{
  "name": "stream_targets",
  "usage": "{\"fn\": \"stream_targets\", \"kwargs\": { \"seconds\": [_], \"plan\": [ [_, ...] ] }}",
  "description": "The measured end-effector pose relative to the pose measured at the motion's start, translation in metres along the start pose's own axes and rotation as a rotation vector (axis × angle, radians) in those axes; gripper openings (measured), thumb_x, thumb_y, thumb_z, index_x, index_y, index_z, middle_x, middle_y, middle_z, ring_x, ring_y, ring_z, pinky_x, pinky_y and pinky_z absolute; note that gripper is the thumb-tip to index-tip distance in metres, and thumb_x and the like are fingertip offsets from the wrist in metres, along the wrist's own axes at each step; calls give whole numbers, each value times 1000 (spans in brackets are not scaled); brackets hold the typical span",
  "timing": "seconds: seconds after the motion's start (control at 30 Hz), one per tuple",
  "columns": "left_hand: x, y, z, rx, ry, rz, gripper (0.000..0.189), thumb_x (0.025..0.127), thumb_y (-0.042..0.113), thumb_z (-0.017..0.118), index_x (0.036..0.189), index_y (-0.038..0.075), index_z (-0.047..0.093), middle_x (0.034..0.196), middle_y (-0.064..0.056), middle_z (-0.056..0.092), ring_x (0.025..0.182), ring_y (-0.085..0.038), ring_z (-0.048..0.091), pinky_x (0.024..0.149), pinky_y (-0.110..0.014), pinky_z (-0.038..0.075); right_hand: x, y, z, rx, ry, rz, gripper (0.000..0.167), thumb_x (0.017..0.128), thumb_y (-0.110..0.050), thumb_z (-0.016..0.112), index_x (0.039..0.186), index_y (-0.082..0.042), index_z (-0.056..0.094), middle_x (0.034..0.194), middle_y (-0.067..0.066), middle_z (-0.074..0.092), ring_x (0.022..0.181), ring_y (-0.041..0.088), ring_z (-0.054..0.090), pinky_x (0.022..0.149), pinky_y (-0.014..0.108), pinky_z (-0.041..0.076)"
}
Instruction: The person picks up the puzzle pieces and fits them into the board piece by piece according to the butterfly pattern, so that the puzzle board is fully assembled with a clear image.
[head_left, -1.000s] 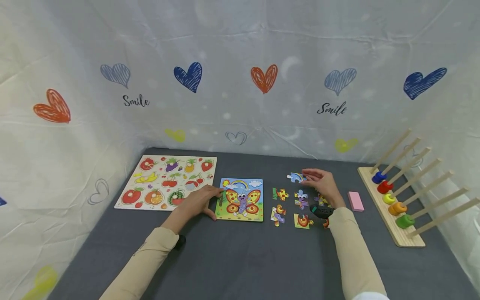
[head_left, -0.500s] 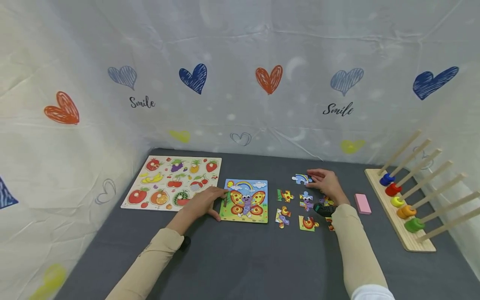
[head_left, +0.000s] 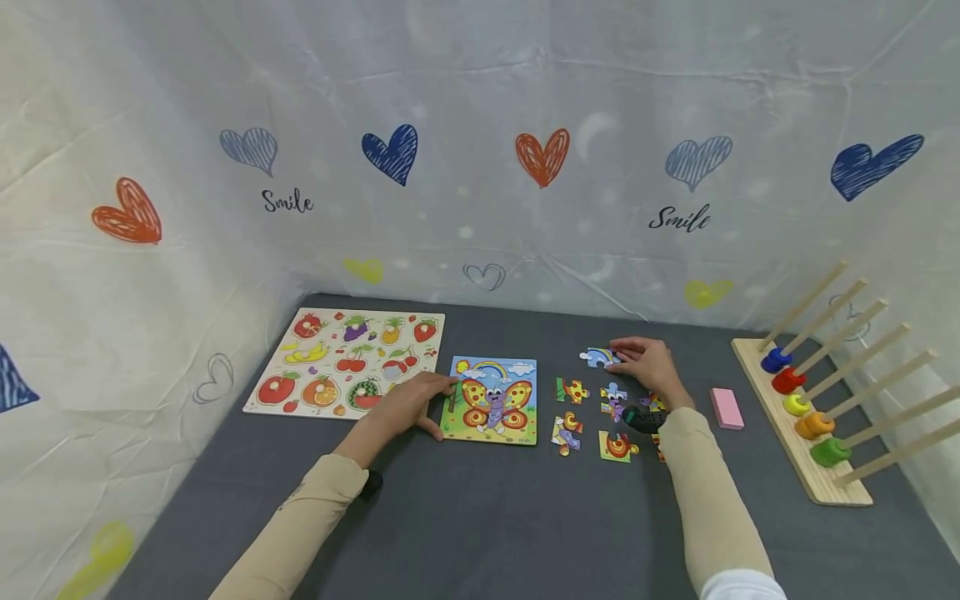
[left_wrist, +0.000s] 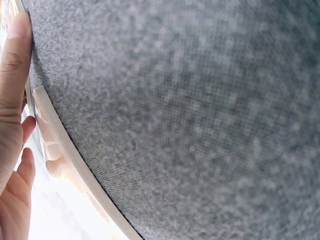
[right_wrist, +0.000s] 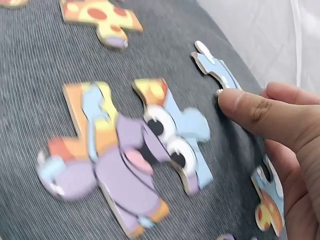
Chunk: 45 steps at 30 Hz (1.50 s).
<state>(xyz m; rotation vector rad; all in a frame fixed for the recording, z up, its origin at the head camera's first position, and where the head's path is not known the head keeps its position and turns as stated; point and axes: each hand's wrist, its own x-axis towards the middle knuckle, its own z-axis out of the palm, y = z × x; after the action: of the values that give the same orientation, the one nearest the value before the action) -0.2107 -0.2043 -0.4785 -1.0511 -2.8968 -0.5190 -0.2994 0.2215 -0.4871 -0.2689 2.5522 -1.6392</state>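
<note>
In the head view, my right hand (head_left: 651, 371) pinches a blue rainbow puzzle piece (head_left: 597, 357) by its right side. The right wrist view has the thumb on the edge of this piece (right_wrist: 216, 65); whether it is off the table cannot be told. My left hand (head_left: 396, 414) rests at the left edge of a square butterfly puzzle board (head_left: 491, 433), thumb by its lower left corner. Loose jigsaw pieces lie between the hands, among them a purple face piece (head_left: 613, 400), a green-and-yellow piece (head_left: 572, 390) and a snail-like orange spiral piece (head_left: 617, 446).
A fruit puzzle board (head_left: 345, 379) lies at the left, partly beside my left hand. To the right are a pink block (head_left: 726, 408) and a wooden peg rack (head_left: 798, 433) with coloured rings. A white curtain (head_left: 480, 225) with hearts stands behind the dark tabletop (head_left: 495, 517).
The head view has turned a little left, so the scene sits further right. My right hand has shifted slightly left with the rainbow puzzle piece. My left hand stays by the butterfly board.
</note>
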Motion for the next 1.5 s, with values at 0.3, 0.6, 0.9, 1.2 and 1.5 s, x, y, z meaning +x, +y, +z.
{"fn": "stream_targets", "kwargs": {
  "seconds": [0.3, 0.6, 0.9, 1.2, 1.5],
  "plan": [
    [-3, 1, -3, -28, 56, 58, 76, 64, 52, 79, 115, -1, 61, 129, -13, 58, 116, -31, 54, 87, -44, 51, 5, -12, 20, -112, 7, 6, 48, 79, -14, 80, 121, 0, 63, 121, 21, 63, 112, 34, 59, 93, 42, 50],
    [-1, 0, -1, -11, -21, -33, 87, 62, 40, 86, 132, 0, 54, 126, -14, 59, 121, -32, 51, 92, -43, 50, 7, -12, 26, -168, -16, 59, 50, 83, -23, 76, 125, 0, 62, 124, 21, 61, 113, 35, 57, 95, 50, 47],
    [-1, 2, -3, -12, -13, -16, 72, 61, 40, 86, 116, 2, 61, 133, -13, 55, 121, -30, 52, 92, -42, 49, 4, -6, 21, -113, -27, 33, 53, 85, -28, 74, 128, 0, 60, 117, 22, 64, 100, 28, 65, 84, 41, 54],
    [0, 3, -3, -6, -19, -33, 78, 60, 40, 87, 122, 2, 60, 130, -14, 57, 121, -31, 51, 93, -42, 49, 1, -1, 20, 114, -87, 48, 51, 86, -21, 73, 129, 1, 59, 112, 25, 66, 80, 17, 70, 66, 33, 58],
    [0, 5, -4, -9, -27, -32, 72, 62, 40, 86, 118, 2, 61, 134, -12, 54, 122, -30, 51, 92, -42, 50, 1, -13, 28, 79, -150, 12, 48, 85, -21, 74, 126, 0, 62, 108, 20, 68, 84, 20, 69, 70, 31, 57]
  ]
}}
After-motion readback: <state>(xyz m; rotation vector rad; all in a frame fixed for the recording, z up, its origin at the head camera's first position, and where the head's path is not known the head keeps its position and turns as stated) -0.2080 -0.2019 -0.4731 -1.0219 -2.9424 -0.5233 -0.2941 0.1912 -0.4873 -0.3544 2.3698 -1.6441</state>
